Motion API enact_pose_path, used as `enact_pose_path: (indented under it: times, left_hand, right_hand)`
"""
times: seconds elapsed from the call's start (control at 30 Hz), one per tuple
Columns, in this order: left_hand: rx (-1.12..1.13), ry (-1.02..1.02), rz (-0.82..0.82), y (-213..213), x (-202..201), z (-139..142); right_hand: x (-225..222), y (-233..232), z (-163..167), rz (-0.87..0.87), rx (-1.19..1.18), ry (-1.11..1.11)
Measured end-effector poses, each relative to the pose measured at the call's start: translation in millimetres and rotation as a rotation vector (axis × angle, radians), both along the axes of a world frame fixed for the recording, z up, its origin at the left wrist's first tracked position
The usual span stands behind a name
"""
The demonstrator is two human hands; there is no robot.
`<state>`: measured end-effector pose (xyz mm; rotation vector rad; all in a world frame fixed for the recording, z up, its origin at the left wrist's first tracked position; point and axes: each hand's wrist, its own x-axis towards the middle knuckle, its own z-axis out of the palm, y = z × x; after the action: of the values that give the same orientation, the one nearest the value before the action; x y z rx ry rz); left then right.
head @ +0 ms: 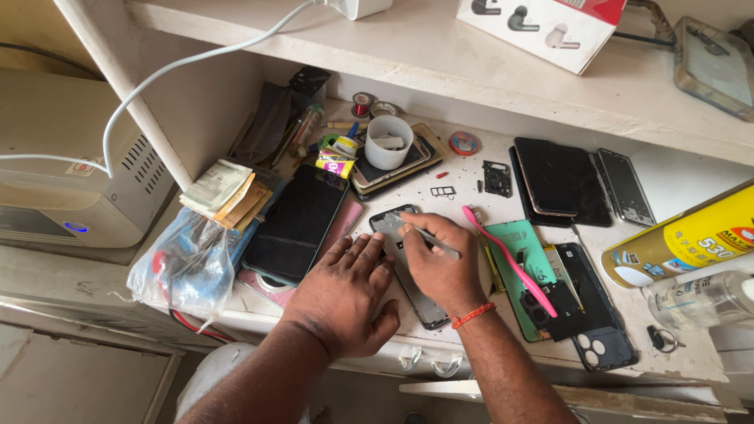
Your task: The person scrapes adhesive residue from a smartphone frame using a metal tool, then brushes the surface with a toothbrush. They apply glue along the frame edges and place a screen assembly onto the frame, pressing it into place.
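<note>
Here the left hand (343,289) lies flat, palm down, on the bench (683,184), its fingers spread a little and the fingertips touching the left edge of an opened phone (408,263). The phone lies face down, tilted on the worktop, its upper end showing above both hands and its lower end poking out between the wrists. The right hand (440,263) rests over the middle of the phone, thumb and forefinger pinched shut on a thin grey tool (433,241); the tool's tip points up and left onto the phone's upper part, just beside the left fingertips. An orange thread circles the right wrist.

A pink toothbrush (510,261) lies just right of the right hand, across a green phone cover (520,271). A dark phone (297,224) lies left of the left hand. Further back stand a white cup (388,141) and more dark phones (559,179). A yellow spray can (687,238) lies on its side at the right edge.
</note>
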<state>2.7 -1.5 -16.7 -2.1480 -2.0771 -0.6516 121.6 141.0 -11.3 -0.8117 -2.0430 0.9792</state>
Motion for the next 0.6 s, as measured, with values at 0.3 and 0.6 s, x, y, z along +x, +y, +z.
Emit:
enact_pose_path:
  times: [0.3, 0.6]
  left_hand:
    - [-0.016, 0.006, 0.001, 0.1, 0.1, -0.6]
    - [-0.009, 0.009, 0.001, 0.7, 0.8, -0.8]
  right_hand:
    - [3.4, 7.6, -6.4, -0.145, -0.023, 0.102]
    - [1.7, 7.9, -5.1, -0.097, -0.045, 0.131]
